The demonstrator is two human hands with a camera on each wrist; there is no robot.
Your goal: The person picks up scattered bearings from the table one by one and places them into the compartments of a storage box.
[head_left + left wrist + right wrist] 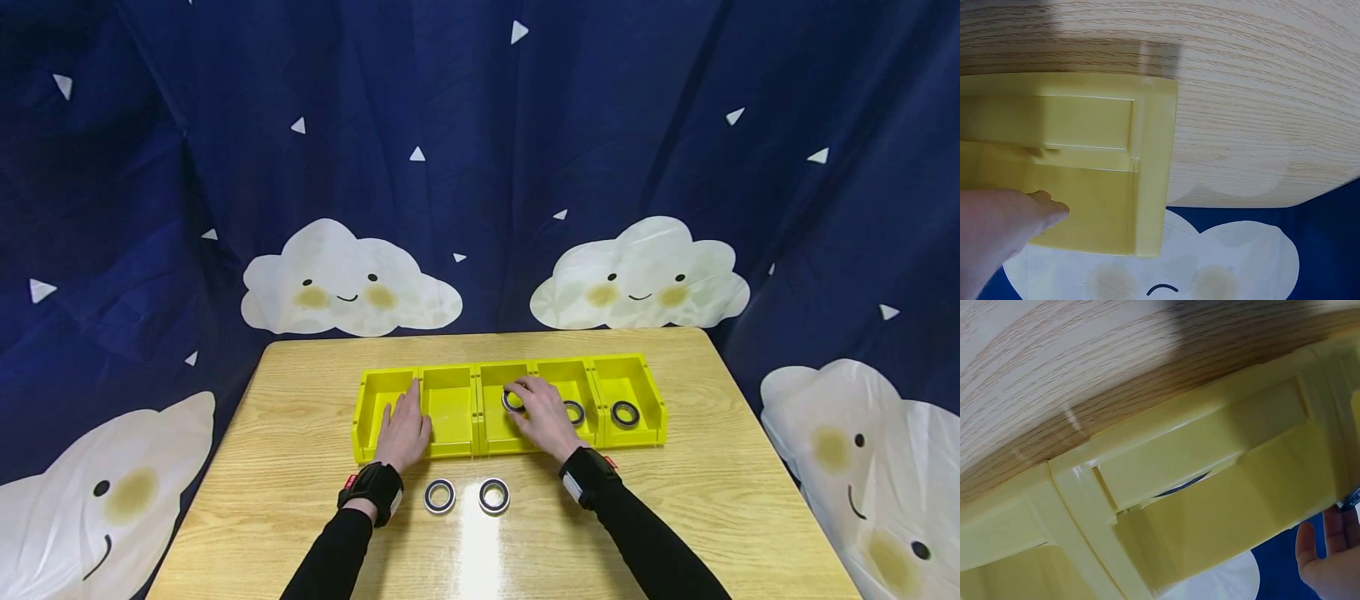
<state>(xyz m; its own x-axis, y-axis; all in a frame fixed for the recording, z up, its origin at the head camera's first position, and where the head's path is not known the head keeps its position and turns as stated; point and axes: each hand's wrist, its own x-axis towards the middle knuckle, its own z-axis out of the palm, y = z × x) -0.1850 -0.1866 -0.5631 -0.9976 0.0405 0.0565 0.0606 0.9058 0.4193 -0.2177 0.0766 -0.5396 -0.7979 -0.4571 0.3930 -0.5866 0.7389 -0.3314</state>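
My right hand [546, 414] pinches a ball bearing [511, 402], a dark-sealed metal ring, over the middle compartment of a yellow bin row [442, 450]. In the right wrist view, part of that bearing [1350, 500] shows at the fingertips, at the right edge. With fingers extended, my left hand [405, 433] lies over the divider between the two leftmost compartments; whether it presses there I cannot tell. Another bearing [574, 412] sits in the fourth compartment, partly hidden by the right hand. The rightmost compartment holds a bearing [625, 414] lying flat.
Two more bearings, a left one [439, 496] and a right one [494, 497], lie on the wooden table [300, 417] in front of the bins, between my forearms. A dark blue curtain [480, 183] with clouds hangs behind the table and at its sides.
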